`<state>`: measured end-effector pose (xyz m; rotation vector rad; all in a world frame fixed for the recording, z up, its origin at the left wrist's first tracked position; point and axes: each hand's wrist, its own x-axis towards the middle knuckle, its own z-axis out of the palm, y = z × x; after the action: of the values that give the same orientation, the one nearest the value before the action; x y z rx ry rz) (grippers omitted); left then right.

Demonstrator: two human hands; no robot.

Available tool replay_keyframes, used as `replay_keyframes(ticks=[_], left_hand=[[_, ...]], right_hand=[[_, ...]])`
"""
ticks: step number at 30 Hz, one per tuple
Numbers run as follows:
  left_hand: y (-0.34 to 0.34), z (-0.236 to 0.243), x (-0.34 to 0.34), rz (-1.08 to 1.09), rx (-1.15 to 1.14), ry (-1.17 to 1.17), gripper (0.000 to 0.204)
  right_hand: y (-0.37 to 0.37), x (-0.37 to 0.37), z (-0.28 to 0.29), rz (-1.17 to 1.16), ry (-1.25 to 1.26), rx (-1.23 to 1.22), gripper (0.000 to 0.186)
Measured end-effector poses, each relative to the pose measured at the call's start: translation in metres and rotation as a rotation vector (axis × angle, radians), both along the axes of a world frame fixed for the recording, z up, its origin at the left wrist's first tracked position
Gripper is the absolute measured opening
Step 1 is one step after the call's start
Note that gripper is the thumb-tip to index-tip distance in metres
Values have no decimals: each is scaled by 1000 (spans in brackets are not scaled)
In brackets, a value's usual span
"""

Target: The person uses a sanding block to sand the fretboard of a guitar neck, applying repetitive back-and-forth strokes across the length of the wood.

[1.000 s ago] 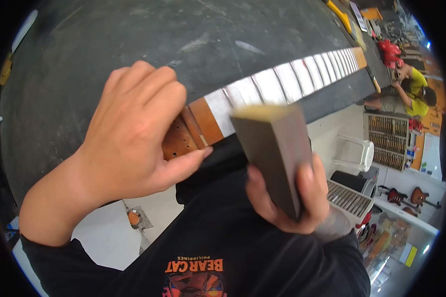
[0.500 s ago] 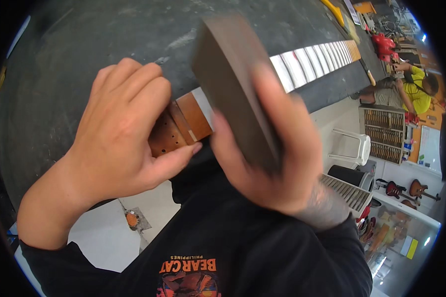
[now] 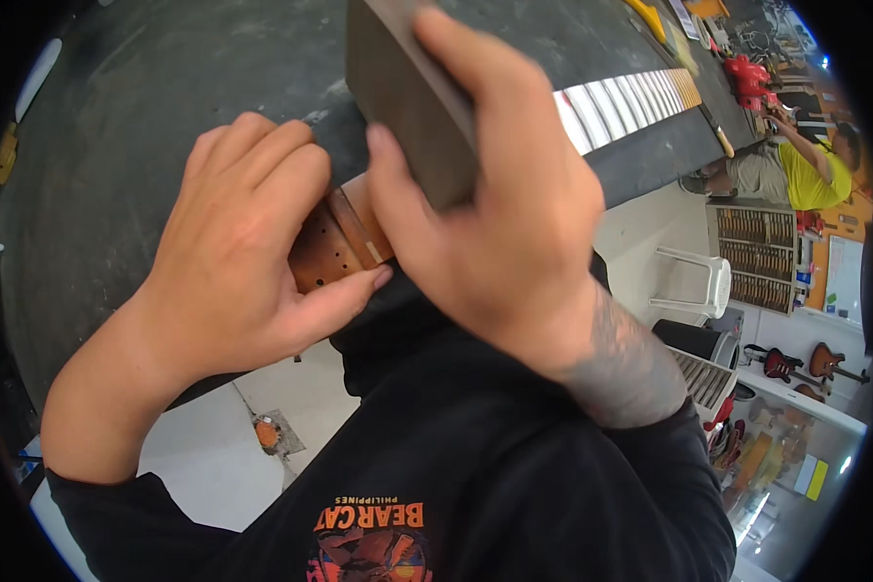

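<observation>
A guitar neck (image 3: 619,113) lies slantwise over the dark bench, from near my left hand up to the far right. White tape strips cover its fingerboard between the frets, while its far end shows bare wood. My left hand (image 3: 228,247) is closed round the brown headstock (image 3: 326,250), which has small holes; the thumb presses its near edge by the nut slot. In my right hand (image 3: 514,209) is a thick dark grey-brown rectangular block (image 3: 407,112), tilted over the neck near the headstock. The block and hand hide part of the neck; whether the block touches it I cannot tell.
The dark bench top (image 3: 165,87) stretches beyond my hands. A wooden-handled tool (image 3: 720,138) lies past the neck's far end, near a yellow tool (image 3: 650,19) and a red vise (image 3: 747,80). At right are a co-worker in yellow (image 3: 813,173) and a white stool (image 3: 694,281).
My right hand has moved the block leftward and away from me, toward the headstock. My left hand keeps its hold on the headstock. The co-worker has shifted posture.
</observation>
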<state>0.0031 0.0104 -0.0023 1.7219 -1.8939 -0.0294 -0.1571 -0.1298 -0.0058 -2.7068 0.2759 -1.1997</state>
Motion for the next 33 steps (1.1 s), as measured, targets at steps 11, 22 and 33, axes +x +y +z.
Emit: replay_keyframes(ticks=[11,22,33], left_hand=[[0,-1,0,3,-2,7,48],[-1,0,-2,-33,30,40,48],[-3,-1,-3,-16,-22,65,46]], right_hand=[[8,-13,1,47,-48,56,67],[21,-48,-14,88,-169,79,73],[40,-96,0,16,-2,59,76]])
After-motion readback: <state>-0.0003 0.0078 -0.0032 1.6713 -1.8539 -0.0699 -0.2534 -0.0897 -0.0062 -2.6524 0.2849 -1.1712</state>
